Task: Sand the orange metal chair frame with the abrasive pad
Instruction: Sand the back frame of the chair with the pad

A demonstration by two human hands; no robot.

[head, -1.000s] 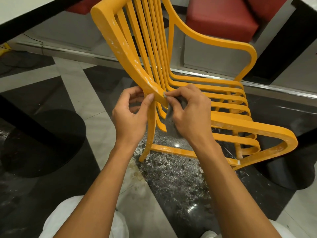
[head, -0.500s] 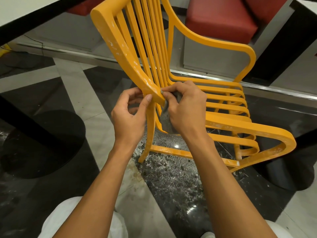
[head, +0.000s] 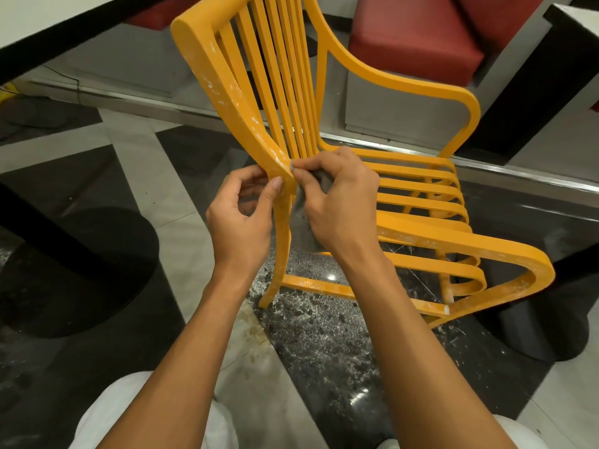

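Polished black-and-white stone floor (head: 207, 222) runs under everything, and below the chair it is speckled with pale grit. At the centre stands the orange chair (head: 470, 251), upright on the floor, its slatted back nearest the camera and its seat slats and arms running away to the right. White scuffs mark its near back post (head: 227, 98) and its front arm.

A grey pad (head: 303, 228) lies against the inner side of that post, where the post bends into the rear leg. The right hand (head: 337, 209) pinches the pad, with curled fingers bunched over its top edge and fingertips touching the post; the rest of the pad hangs below the palm. The left hand (head: 240, 218) grips the same bend from the outer side, thumb pressed flat on the post's face and fingers curled behind it.

Behind the chair sits a red cushion (head: 415, 37) on a pale bench. Left of the chair is a round black base (head: 81, 270), and above it a white table (head: 32, 21) with a dark edge. Right of the chair stands a second dark base (head: 534, 335). White trousers (head: 107, 416) show at the bottom, nearer than the chair.
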